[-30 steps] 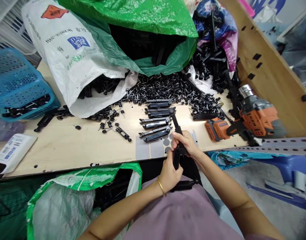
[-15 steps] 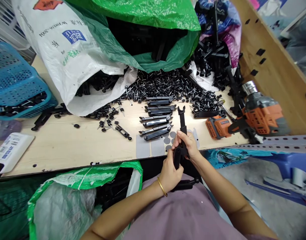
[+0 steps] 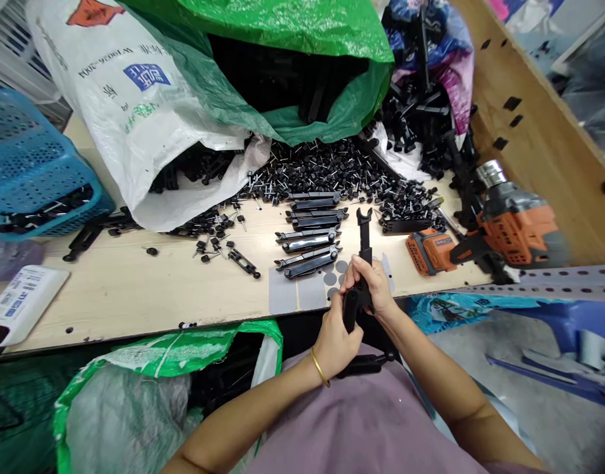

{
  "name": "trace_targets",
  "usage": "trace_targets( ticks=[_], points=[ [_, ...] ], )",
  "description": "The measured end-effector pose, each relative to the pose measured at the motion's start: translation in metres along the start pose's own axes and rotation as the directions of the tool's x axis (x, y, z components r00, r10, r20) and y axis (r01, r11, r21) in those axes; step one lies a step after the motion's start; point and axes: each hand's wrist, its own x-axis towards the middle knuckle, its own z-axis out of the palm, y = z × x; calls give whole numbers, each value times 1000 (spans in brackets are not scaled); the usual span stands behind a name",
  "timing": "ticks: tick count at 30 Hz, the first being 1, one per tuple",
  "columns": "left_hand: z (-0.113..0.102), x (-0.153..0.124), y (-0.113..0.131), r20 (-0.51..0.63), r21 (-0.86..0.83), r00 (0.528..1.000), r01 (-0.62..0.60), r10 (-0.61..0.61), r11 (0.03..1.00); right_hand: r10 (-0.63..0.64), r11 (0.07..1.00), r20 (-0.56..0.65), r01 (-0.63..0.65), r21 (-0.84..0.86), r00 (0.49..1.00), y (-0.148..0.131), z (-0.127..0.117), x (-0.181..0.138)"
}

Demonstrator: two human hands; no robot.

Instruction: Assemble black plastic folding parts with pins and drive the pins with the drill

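My left hand (image 3: 339,332), with a gold bangle at its wrist, is wrapped round a black plastic arm (image 3: 350,309) held over the table's front edge. My right hand (image 3: 374,283) grips a black forked bar (image 3: 365,230) whose open prongs point away from me. Both hands touch, and the two black parts meet between them; the joint is mostly hidden by my fingers. Below my left hand, another black rod (image 3: 366,364) lies against my lap. Several folded black bracket arms (image 3: 312,260) are stacked in a row on the table just left of the forked bar.
Small black-headed screws (image 3: 322,164) are heaped at the back, below a green sack (image 3: 302,26) and a white sack (image 3: 109,99). An orange cordless driver (image 3: 522,227) and a battery (image 3: 430,251) lie at right. A blue basket (image 3: 40,171) stands at left; a green-edged bag (image 3: 168,359) hangs below.
The forked bar has shifted slightly to the right and tilted a little with my right hand. My left hand keeps almost the same place and grip.
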Motion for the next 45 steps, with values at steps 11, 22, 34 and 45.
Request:
trace_targets(
  ticks=[11, 22, 34, 45],
  points=[
    [-6, 7, -4, 65, 41, 998, -18, 15, 999, -39, 998, -68, 42, 55, 997, 9, -3, 2],
    [-13, 21, -8, 183, 115, 983, -2, -20, 993, -99, 986, -188, 122, 115, 977, 22, -9, 3],
    [-65, 86, -30, 436, 624, 896, -228, -90, 748, 366, 849, -110, -380, -367, 924, 29, -79, -26],
    [-33, 69, -59, 212, 891, 920, -321, 330, 320, -367, 163, 81, 149, -975, 927, -31, -83, 81]
  ],
)
